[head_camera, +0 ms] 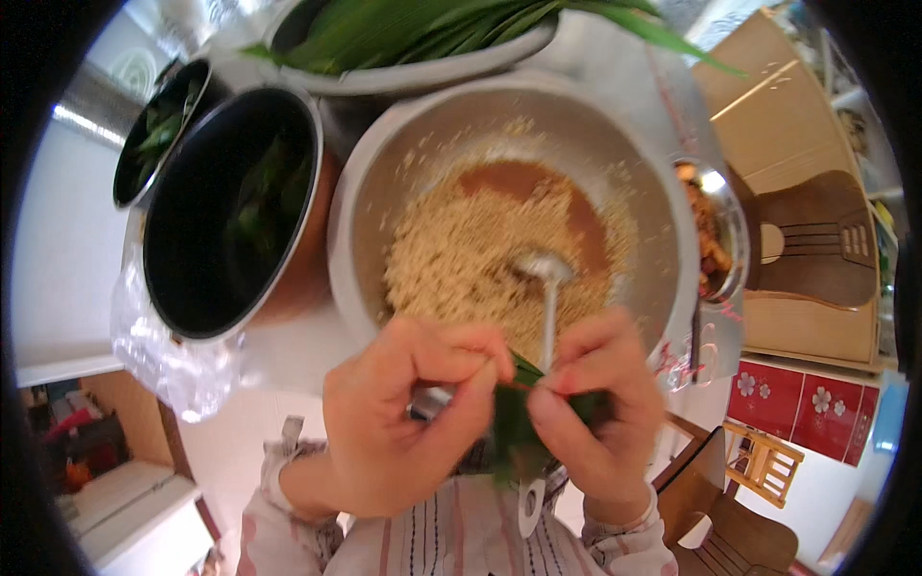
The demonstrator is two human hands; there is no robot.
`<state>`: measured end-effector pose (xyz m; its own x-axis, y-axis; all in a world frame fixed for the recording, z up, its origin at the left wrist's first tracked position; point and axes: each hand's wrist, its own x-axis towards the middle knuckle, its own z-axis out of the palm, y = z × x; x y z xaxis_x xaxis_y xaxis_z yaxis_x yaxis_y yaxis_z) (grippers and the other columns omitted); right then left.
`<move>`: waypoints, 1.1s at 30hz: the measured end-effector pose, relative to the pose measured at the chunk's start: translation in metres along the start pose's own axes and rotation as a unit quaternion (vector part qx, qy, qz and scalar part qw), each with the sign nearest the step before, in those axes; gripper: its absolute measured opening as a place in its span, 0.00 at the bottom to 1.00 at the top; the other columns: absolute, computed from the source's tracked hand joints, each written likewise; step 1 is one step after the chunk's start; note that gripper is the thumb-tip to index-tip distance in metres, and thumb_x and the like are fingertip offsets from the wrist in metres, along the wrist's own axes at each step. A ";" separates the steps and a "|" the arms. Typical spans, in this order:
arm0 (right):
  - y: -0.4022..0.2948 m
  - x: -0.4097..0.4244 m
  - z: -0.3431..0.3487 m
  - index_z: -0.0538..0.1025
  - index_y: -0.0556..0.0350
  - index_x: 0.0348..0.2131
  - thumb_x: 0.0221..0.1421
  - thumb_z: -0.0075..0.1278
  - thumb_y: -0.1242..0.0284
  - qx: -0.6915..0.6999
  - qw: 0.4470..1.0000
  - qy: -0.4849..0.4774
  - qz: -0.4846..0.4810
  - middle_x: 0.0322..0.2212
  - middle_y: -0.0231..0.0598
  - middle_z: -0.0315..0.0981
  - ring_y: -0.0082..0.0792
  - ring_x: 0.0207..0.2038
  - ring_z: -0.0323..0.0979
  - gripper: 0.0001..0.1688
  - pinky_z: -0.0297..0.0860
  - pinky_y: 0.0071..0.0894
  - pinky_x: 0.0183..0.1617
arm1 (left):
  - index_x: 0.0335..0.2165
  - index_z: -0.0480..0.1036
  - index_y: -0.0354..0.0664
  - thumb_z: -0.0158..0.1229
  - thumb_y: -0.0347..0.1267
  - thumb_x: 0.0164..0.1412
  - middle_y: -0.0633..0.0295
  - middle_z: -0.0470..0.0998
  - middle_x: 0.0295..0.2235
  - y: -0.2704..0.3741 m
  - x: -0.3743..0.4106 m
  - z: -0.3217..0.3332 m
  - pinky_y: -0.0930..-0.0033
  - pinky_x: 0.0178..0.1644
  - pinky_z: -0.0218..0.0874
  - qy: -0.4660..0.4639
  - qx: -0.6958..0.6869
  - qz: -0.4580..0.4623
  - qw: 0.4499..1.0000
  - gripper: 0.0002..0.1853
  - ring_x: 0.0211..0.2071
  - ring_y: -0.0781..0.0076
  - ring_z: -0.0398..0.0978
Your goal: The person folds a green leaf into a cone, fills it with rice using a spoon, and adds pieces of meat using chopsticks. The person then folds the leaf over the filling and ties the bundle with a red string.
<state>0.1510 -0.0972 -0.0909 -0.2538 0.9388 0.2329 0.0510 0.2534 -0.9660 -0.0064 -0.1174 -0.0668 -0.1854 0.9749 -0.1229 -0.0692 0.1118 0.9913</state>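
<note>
Both hands are raised at the near rim of a large metal basin (360, 180). My left hand (425, 403) and my right hand (598, 410) pinch a thin reddish string (520, 387) between thumb and fingertips. It runs across a green leaf bundle (515, 432) that hangs between the hands, partly hidden by them. In the basin lies grain resembling rice (461, 259) with brownish liquid (515, 180) at its far side. A metal ladle (546, 268) rests in the grain, its handle pointing towards me.
Long green leaves (432, 29) fill a basin at the back. Two dark-lined pots (317, 144) (205, 79) hold leaves at the left, near clear plastic (173, 353). A metal dish (738, 252) of brownish food stands right. Wooden chairs (814, 237) (742, 533) are beyond.
</note>
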 end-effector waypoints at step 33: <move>-0.022 0.008 0.059 0.72 0.58 0.30 0.45 0.54 0.80 -0.216 0.902 -0.035 -0.372 0.25 0.37 0.72 0.30 0.19 0.70 0.08 0.64 0.24 0.18 | 0.39 0.57 0.34 0.45 0.15 0.58 0.47 0.70 0.38 -0.050 -0.020 -0.039 0.74 0.37 0.65 0.079 0.022 0.408 0.909 0.11 0.34 0.69 0.71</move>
<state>0.0904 -0.1087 -0.0746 -0.4325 0.4589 0.7761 0.2091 0.8884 -0.4087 -0.0375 -0.1495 -0.1153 -0.2957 0.6974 0.6528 0.1937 -0.6254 0.7559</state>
